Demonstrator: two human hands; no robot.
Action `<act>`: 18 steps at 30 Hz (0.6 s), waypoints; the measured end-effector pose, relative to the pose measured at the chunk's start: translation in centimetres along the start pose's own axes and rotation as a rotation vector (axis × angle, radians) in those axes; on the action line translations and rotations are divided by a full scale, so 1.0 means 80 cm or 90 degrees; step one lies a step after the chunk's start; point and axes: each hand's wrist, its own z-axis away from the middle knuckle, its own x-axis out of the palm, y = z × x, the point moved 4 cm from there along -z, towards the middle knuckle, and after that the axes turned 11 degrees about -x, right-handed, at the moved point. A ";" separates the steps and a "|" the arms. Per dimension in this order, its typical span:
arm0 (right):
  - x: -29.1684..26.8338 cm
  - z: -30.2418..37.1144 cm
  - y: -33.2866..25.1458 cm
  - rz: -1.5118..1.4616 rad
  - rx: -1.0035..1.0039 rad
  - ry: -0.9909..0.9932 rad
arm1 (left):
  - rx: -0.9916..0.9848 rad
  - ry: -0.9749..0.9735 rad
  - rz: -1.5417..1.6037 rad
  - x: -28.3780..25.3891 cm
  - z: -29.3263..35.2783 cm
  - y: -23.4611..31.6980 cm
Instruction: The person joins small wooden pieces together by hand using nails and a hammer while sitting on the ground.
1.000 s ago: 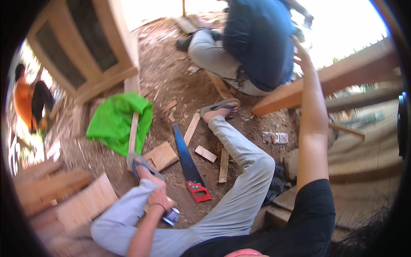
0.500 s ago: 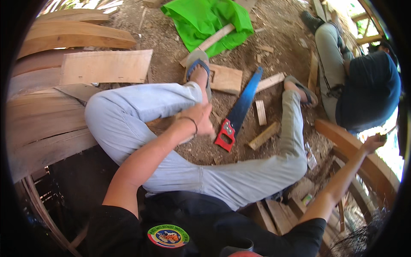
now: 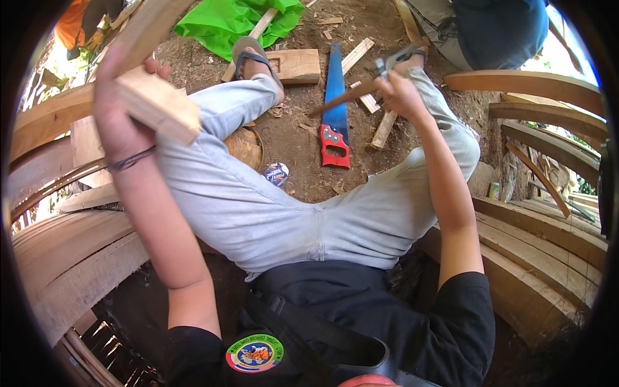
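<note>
Feed check, from my end: left grip (image 3: 116, 106) is blurred but curled around a wooden block (image 3: 164, 109), held up over the left thigh. A long plank (image 3: 151, 29) rises beside that grip; can't tell if it's joined to the block. Right grip (image 3: 401, 95) is closed round a hammer (image 3: 351, 95) near its metal head, handle slanting down-left across my view of the saw blade.

Clutter: the saw (image 3: 335, 138), blue blade and red handle, lies on the dirt floor (image 3: 296, 138) between the legs, right under the hammer. Offcuts (image 3: 385, 129) lie right of it; a recessed wood piece (image 3: 300, 68) sits beside the left foot. Green cloth (image 3: 216, 26) beyond, with a strip (image 3: 263, 24) over it. A crumpled blue-and-white packet (image 3: 276, 173) is near the left thigh. Beams (image 3: 529, 84) crowd the right side, more boards (image 3: 71, 255) the left. I also get a co-worker in dark blue (image 3: 500, 32) close ahead on the right, and someone in orange (image 3: 68, 27) far upper left.
</note>
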 end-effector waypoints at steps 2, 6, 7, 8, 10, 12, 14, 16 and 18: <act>0.035 -0.010 -0.058 0.003 0.022 -0.238 | 0.083 0.034 0.001 -0.040 0.024 0.041; 0.102 -0.022 -0.078 -0.196 -0.019 -0.376 | 0.198 0.049 -0.034 -0.099 0.068 0.120; 0.115 -0.026 -0.070 -0.275 0.006 -0.374 | 0.206 0.054 -0.041 -0.117 0.071 0.132; 0.129 -0.029 -0.065 -0.323 0.031 -0.391 | 0.212 0.063 -0.054 -0.132 0.077 0.144; 0.156 -0.032 -0.039 -0.339 0.132 -0.449 | 0.174 0.043 -0.027 -0.182 0.088 0.152; 0.140 -0.039 0.002 0.044 -0.043 -0.347 | 0.224 0.051 -0.017 -0.204 0.078 0.113; 0.110 -0.081 0.010 0.123 -0.198 -0.084 | 0.186 0.148 0.103 -0.222 0.069 0.080; 0.065 -0.102 -0.130 -0.218 0.093 0.110 | 0.180 0.233 0.113 -0.215 0.071 0.051; -0.033 -0.136 -0.268 -0.521 -0.019 0.188 | 0.087 0.204 0.046 -0.195 0.054 0.033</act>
